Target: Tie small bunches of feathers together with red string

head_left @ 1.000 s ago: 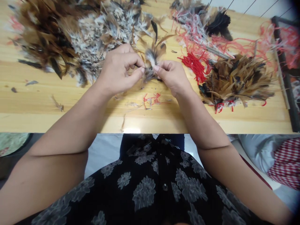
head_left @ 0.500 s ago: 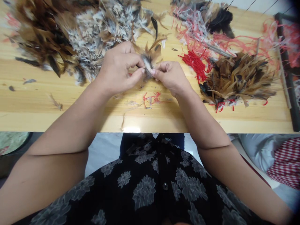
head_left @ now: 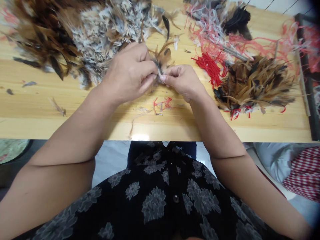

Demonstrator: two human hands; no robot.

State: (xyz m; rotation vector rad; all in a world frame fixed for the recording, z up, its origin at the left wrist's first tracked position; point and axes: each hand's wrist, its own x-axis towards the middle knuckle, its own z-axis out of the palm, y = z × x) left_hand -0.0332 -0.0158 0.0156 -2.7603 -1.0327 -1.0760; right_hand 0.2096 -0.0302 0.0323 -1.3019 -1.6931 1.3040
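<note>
pinches feather bunch (head_left: 163,58) over wooden table (head_left: 175,128) between closed left hand (head_left: 131,71) and right hand (head_left: 183,80); notes feather heap (head_left: 95,40) crowding left, red strings (head_left: 208,68) right, pink strips (head_left: 314,43) inside dark frame (head_left: 312,100).

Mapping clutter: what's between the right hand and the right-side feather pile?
Head view: a bundle of red strings lies between the right hand and the feather pile; bare wood nearer the hand.

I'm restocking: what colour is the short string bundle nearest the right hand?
The string bundle is bright red; best: head view.
</note>
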